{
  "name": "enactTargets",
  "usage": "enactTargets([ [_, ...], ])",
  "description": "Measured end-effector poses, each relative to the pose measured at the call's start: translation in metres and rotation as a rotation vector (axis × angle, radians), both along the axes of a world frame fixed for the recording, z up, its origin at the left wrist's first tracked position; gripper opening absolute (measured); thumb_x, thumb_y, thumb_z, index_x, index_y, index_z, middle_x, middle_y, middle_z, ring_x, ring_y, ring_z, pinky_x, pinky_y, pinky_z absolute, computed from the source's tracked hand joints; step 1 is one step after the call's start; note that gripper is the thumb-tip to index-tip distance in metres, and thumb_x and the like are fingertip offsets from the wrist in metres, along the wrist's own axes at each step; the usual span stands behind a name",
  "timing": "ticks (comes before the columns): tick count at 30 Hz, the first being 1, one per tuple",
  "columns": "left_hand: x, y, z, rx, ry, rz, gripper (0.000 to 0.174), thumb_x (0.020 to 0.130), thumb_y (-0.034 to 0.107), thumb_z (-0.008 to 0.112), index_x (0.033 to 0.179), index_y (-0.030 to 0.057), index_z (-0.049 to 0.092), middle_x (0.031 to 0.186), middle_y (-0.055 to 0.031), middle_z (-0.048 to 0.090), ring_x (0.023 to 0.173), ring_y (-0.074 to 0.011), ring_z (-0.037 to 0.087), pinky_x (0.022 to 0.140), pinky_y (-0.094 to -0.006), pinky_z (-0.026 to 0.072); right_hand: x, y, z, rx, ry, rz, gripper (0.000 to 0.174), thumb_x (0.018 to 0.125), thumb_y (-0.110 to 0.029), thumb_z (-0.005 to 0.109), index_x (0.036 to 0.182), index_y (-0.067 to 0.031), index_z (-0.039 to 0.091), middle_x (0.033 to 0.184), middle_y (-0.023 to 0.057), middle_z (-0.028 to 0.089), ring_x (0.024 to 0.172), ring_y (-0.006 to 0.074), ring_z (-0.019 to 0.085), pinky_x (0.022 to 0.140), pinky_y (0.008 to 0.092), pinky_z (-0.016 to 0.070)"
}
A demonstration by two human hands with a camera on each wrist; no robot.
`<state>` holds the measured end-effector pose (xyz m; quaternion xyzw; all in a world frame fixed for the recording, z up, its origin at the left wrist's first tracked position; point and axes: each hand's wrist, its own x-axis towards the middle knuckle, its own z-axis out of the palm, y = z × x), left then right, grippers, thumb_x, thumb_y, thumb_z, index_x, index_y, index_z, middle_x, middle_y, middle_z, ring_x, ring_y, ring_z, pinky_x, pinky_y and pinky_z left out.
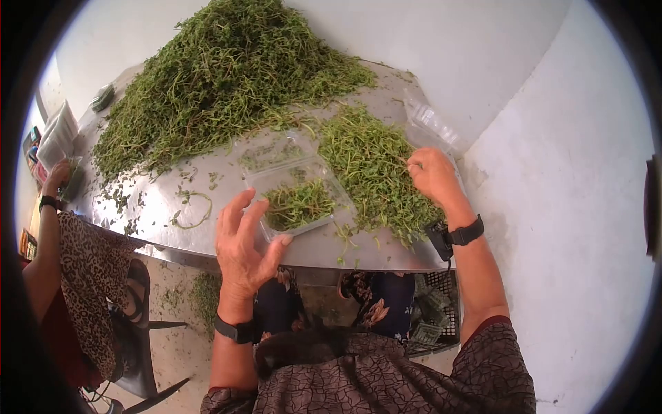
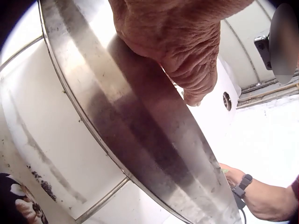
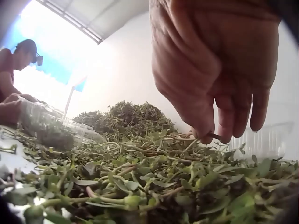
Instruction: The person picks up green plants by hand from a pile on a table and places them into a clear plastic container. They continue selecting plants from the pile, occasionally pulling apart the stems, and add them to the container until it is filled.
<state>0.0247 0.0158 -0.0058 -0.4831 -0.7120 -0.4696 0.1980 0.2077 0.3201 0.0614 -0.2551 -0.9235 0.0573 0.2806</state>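
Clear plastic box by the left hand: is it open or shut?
Open. The box has its clear lid folded back on the far side, and the green sprigs inside lie uncovered.

A clear plastic container (image 1: 318, 224) sits on the metal table with its hinged lid (image 1: 281, 146) folded open away from the person; green sprigs (image 1: 298, 205) partly fill its base. The left hand (image 1: 243, 238) is at its left side, fingers apart, thumb by the near edge. Just right of it spreads a loose, tangled heap of leafy stems (image 1: 369, 169), where the right hand (image 3: 217, 79) pinches a thin reddish stem (image 3: 214, 136).
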Motion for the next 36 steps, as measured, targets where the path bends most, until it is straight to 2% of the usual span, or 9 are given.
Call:
enactTargets([
  [7, 0.0, 0.0, 0.0, 0.009, -0.001, -0.01, 0.054, 0.079, 0.042, 0.072, 0.114, 0.0008, 0.064, 0.127, -0.0195, 0.056, 0.112, -0.0362, 0.056, 0.095, -0.0452, 0.0465, 0.013, -0.003, 0.001, -0.067, 0.042, -0.009, 0.01, 0.077, -0.008, 0.06, 0.078, -0.003, 0.069, 0.079, 0.0181, 0.067, 0.076, 0.0382, 0.064, 0.072, 0.0453, 0.0514],
  [9, 0.001, 0.0, 0.001, 0.0, -0.011, -0.003, 0.054, 0.078, 0.04, 0.072, 0.114, 0.0004, 0.064, 0.127, -0.0199, 0.055, 0.112, -0.0364, 0.056, 0.095, -0.0447, 0.0467, 0.015, -0.003, 0.003, -0.281, -0.121, -0.092, 0.011, 0.079, -0.009, 0.06, 0.081, -0.0021, 0.069, 0.085, 0.0194, 0.068, 0.082, 0.0378, 0.066, 0.076, 0.0451, 0.0513],
  [13, 0.002, 0.001, 0.003, 0.003, -0.007, -0.01, 0.054, 0.079, 0.039, 0.072, 0.114, -0.0001, 0.063, 0.127, -0.0205, 0.055, 0.112, -0.0365, 0.056, 0.095, -0.0443, 0.0472, 0.012, -0.009, 0.013, -0.342, -0.123, -0.155, 0.013, 0.081, -0.012, 0.063, 0.085, -0.0017, 0.069, 0.088, 0.0196, 0.068, 0.085, 0.0376, 0.066, 0.077, 0.0444, 0.0515],
  [16, 0.003, 0.001, 0.004, 0.058, 0.015, -0.012, 0.049, 0.069, 0.027, 0.077, 0.11, 0.0017, 0.064, 0.125, -0.0192, 0.057, 0.105, -0.0373, 0.057, 0.089, -0.0455, 0.0474, 0.006, -0.007, 0.014, -0.227, -0.041, -0.129, 0.015, 0.081, -0.014, 0.066, 0.088, -0.0014, 0.069, 0.086, 0.0193, 0.068, 0.083, 0.0382, 0.066, 0.077, 0.0443, 0.0515],
  [18, 0.001, 0.0, 0.001, 0.001, 0.001, -0.012, 0.055, 0.08, 0.041, 0.073, 0.114, -0.0003, 0.063, 0.127, -0.0208, 0.055, 0.112, -0.0369, 0.057, 0.095, -0.0443, 0.0473, 0.002, -0.009, 0.016, -0.122, -0.083, -0.051, 0.018, 0.081, -0.016, 0.07, 0.089, 0.0002, 0.069, 0.085, 0.0212, 0.067, 0.084, 0.0393, 0.065, 0.077, 0.0458, 0.0511],
  [22, -0.001, -0.001, -0.001, 0.001, 0.006, -0.002, 0.056, 0.08, 0.042, 0.073, 0.115, -0.0003, 0.063, 0.127, -0.0208, 0.055, 0.112, -0.0367, 0.057, 0.095, -0.0443, 0.0476, -0.008, -0.01, 0.009, 0.033, -0.125, -0.052, 0.022, 0.079, -0.016, 0.073, 0.087, 0.0027, 0.066, 0.083, 0.024, 0.066, 0.082, 0.0409, 0.064, 0.075, 0.0489, 0.05],
  [27, 0.0, -0.001, -0.002, -0.012, -0.004, -0.006, 0.056, 0.079, 0.042, 0.073, 0.115, -0.0003, 0.064, 0.127, -0.0211, 0.055, 0.111, -0.0361, 0.058, 0.095, -0.0441, 0.0481, -0.012, -0.005, 0.003, 0.181, -0.005, -0.081, 0.018, 0.077, -0.013, 0.073, 0.083, -0.0005, 0.062, 0.088, 0.0192, 0.064, 0.089, 0.04, 0.059, 0.08, 0.0499, 0.0464],
  [31, 0.001, -0.001, -0.001, -0.013, -0.01, -0.001, 0.056, 0.079, 0.042, 0.074, 0.114, -0.0003, 0.064, 0.127, -0.021, 0.055, 0.111, -0.0359, 0.059, 0.095, -0.0439, 0.0484, -0.013, -0.007, 0.004, 0.173, -0.113, -0.08, 0.017, 0.076, -0.012, 0.073, 0.087, -0.0028, 0.064, 0.089, 0.0165, 0.063, 0.092, 0.0386, 0.057, 0.083, 0.0477, 0.0455],
  [36, 0.001, -0.001, -0.002, -0.005, -0.027, -0.013, 0.055, 0.078, 0.04, 0.075, 0.114, -0.0003, 0.064, 0.127, -0.0212, 0.055, 0.111, -0.0358, 0.059, 0.095, -0.0438, 0.0486, -0.013, -0.003, -0.003, 0.243, -0.192, -0.084, 0.004, 0.077, -0.009, 0.07, 0.078, -0.0056, 0.068, 0.078, 0.0172, 0.06, 0.089, 0.0379, 0.057, 0.082, 0.0474, 0.0462],
])
